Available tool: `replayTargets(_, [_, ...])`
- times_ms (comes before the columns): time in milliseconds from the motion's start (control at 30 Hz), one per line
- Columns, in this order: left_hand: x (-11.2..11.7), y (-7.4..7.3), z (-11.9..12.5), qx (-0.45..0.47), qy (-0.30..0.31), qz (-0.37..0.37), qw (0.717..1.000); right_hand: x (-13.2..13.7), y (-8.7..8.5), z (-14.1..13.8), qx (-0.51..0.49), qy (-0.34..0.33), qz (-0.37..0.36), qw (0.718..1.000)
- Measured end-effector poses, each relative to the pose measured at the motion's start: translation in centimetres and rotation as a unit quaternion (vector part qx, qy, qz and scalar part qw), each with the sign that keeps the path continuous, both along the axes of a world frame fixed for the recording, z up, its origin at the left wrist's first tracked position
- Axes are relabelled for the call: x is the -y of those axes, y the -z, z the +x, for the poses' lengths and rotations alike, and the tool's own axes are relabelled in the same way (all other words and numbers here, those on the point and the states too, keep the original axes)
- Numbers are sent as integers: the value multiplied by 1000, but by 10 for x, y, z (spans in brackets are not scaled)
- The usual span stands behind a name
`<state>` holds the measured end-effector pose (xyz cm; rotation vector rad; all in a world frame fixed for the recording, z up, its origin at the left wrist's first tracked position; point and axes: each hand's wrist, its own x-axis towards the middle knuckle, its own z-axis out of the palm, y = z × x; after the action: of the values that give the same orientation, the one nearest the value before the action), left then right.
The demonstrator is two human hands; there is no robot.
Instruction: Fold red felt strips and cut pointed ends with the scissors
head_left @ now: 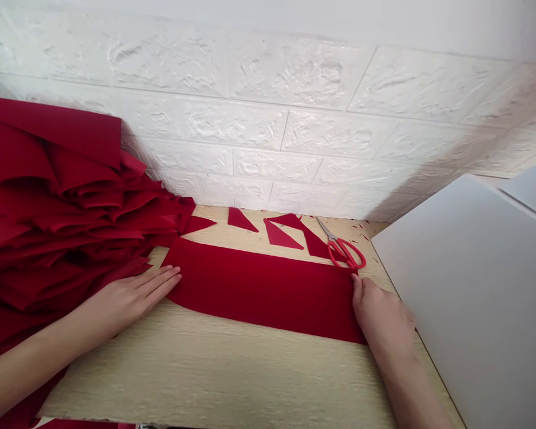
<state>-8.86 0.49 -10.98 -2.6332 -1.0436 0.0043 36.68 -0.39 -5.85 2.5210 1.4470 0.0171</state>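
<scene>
A long piece of dark red fabric (263, 289) lies spread across the wooden table, its left end slightly curved. My left hand (136, 295) rests flat on its left end, fingers stretched out and close together. At the fabric's right end, my right hand (382, 313) is closed on the edge, thumb on top near the upper corner; its other fingers are mostly hidden. Just beyond that corner lies a pair of scissors (346, 253) with red handles, blades pointing away toward the wall. Nobody is touching them.
A tall heap of red fabric pieces (71, 220) fills the left side. Red offcuts (283, 234) and tiny scraps lie along the back of the table (214, 369), by the white brick-patterned wall (259, 125). A white panel (477, 286) stands along the right edge.
</scene>
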Motion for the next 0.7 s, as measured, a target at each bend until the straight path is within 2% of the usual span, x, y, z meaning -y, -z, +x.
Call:
replayTargets(100, [1,-5,4,-1,-8,-12,1000,0,0,1,-11,-4,13,1000])
replayTargets(300, [-1,-21,22,-18,-6,10,1000,1,6,7,7,-29,43,999])
replayTargets(433, [-3,-19,24,-26,9,17,999,1,5,8,5,-31,43,999])
replayTargets(567, [-1,-15,31,-40,-21,42,998,-1,0,4,-21,-7,20,1000])
replayTargets(700, [-1,-18,40,-55,-34,35,997,-1,-2,1,-24,-1,17,1000])
